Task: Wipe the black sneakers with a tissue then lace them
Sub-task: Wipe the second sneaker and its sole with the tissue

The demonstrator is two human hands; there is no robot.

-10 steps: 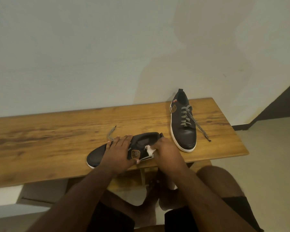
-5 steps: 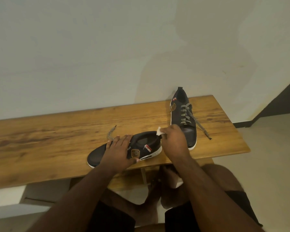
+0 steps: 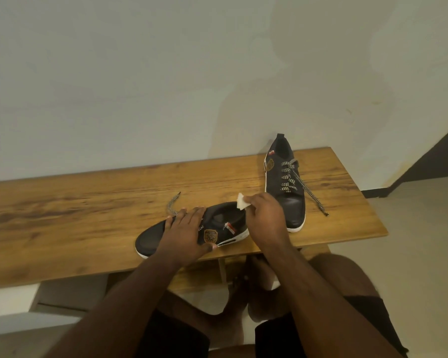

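We are wiping: our left hand (image 3: 185,235) lies flat on the near sneaker (image 3: 192,229) on the bench (image 3: 62,215), our right hand (image 3: 263,218) pinches the tissue (image 3: 241,202) at its heel, and we think the lacing comes next.

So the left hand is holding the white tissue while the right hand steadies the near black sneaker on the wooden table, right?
Hands swapped. The head view shows the right hand pinching the white tissue, the left hand steadying the near black sneaker on the wooden table.

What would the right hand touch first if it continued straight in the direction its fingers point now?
Probably bare table: the right hand, pinching the tissue above the near sneaker's heel, points up-left. Depth is unclear.
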